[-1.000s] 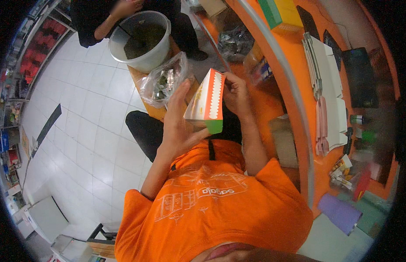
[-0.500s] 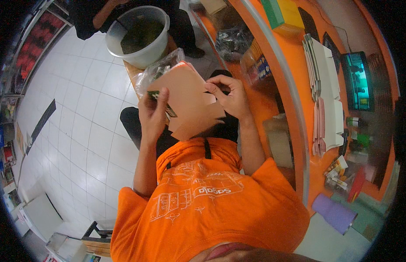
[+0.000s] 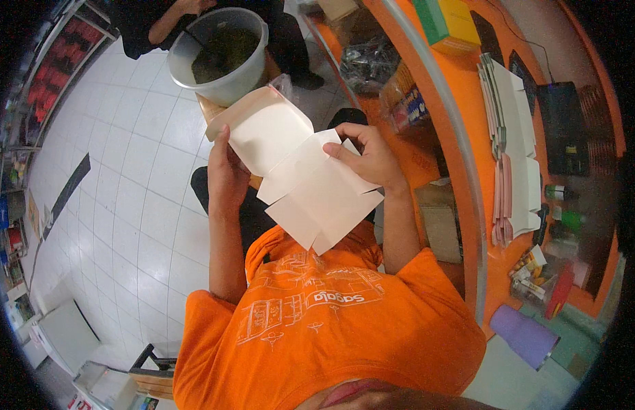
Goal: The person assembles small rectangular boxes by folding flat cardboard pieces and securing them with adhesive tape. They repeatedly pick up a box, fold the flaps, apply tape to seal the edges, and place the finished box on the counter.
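A partly folded cardboard food box [image 3: 317, 181] is held over my lap, its pale inner side up. Its far-left half has raised walls like a shallow tray; the near-right half lies spread flat with loose flaps. My left hand [image 3: 227, 171] grips the left wall of the raised half, thumb on the edge and the other fingers mostly hidden behind. With its thumb on the inner face, my right hand [image 3: 369, 157] pinches the right-hand side of the flat half near the fold.
Ahead, a whitish plastic tub [image 3: 218, 87] with dark green contents stands on a wooden surface, beside another person's arm [image 3: 168, 22]. To the right, an orange counter [image 3: 461, 75] bears stacked flat box blanks [image 3: 516, 137], a yellow-green box [image 3: 446, 26] and a purple cup [image 3: 524, 335].
The box has turned over from its brown outer side to its pale inner side and opened out. Both hands keep hold of it. The screen on the right has gone dark.
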The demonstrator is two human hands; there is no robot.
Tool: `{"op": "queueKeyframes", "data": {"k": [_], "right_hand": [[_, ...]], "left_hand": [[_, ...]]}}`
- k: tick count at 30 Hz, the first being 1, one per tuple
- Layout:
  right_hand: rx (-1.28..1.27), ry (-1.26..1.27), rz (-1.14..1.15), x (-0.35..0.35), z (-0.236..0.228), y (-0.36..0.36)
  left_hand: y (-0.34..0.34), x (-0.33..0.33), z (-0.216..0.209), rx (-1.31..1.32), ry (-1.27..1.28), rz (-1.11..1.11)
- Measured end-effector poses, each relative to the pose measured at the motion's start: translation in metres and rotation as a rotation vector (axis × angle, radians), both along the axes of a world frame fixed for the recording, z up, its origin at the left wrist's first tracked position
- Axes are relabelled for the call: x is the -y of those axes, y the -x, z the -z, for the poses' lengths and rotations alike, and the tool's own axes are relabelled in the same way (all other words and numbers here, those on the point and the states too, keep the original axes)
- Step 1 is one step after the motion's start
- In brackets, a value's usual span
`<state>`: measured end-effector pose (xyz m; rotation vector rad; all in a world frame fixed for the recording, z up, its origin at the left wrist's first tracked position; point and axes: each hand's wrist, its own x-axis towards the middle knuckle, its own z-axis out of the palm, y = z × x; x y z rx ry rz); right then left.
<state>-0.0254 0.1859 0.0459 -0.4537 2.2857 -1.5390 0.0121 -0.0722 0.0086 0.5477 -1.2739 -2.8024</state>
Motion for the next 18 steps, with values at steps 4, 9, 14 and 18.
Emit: {"op": "queueKeyframes", "data": {"k": [4,9,14,18], "right_hand": [[0.114,0.076,0.000,-0.004,0.010,0.002],[0.212,0.234,0.039,-0.001,0.007,0.000],[-0.113,0.159,0.131,0.017,0.004,-0.001],[-0.128,0.077,0.124,0.016,0.008,0.009]], "left_hand": [[-0.001,-0.001,-0.002,-0.003,-0.011,-0.003],[-0.002,-0.005,-0.013,0.016,0.039,-0.043],[-0.006,-0.001,-0.015,0.032,0.405,0.080],[-0.001,-0.014,-0.039,-0.280,0.746,0.060]]}}
